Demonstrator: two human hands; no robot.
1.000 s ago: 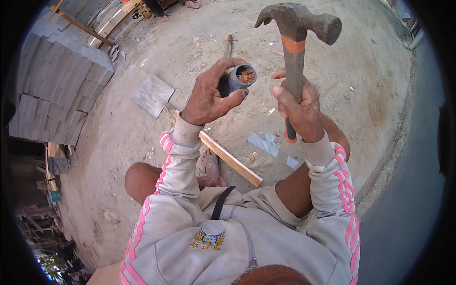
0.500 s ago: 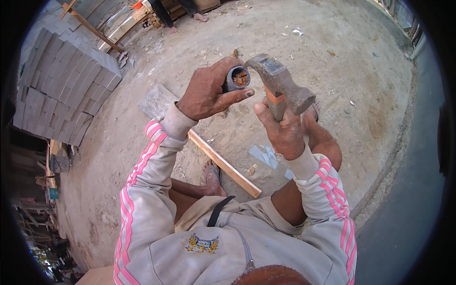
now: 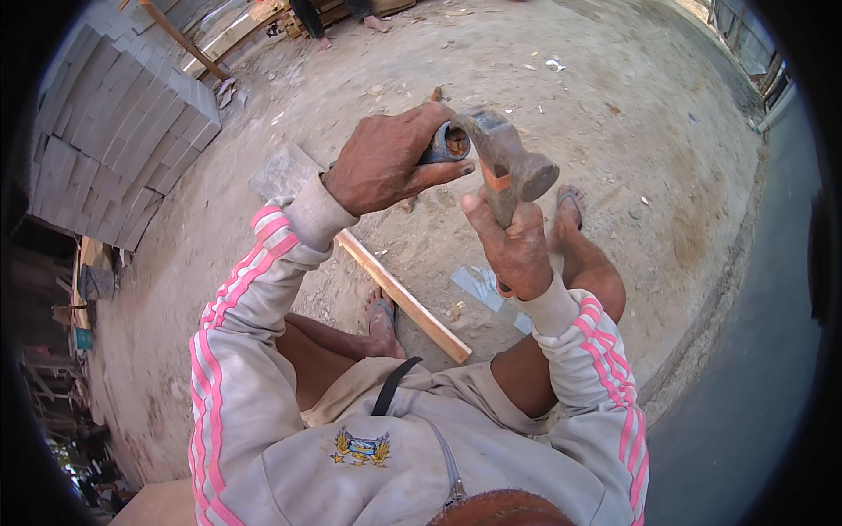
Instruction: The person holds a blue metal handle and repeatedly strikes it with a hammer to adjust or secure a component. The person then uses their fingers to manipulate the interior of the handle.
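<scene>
My left hand (image 3: pixel 381 158) is closed around a grey tube-like metal socket (image 3: pixel 436 145); rough brown wood fills its round mouth. My right hand (image 3: pixel 517 250) grips a claw hammer (image 3: pixel 504 149) by its handle, just under the head. The hammer's curved claw end lies at the socket's rim, seemingly touching it, while its round striking face points right. A flat grey plate (image 3: pixel 282 168) shows below and left of my left hand; whether it joins the socket is hidden. The tip of a brown stick (image 3: pixel 436 93) pokes out beyond the left hand.
A wooden batten (image 3: pixel 403 296) lies on the dirt between my legs, near pale flat scraps (image 3: pixel 481 287). Stacked grey blocks (image 3: pixel 123 131) rise at the far left. Another person's feet (image 3: pixel 375 24) show at the top beside timber. A grey wall strip (image 3: pixel 745 351) runs down the right.
The hammer has shifted left and turned, bringing its claw over the socket's rim. The socket has moved slightly right in my left hand's grip.
</scene>
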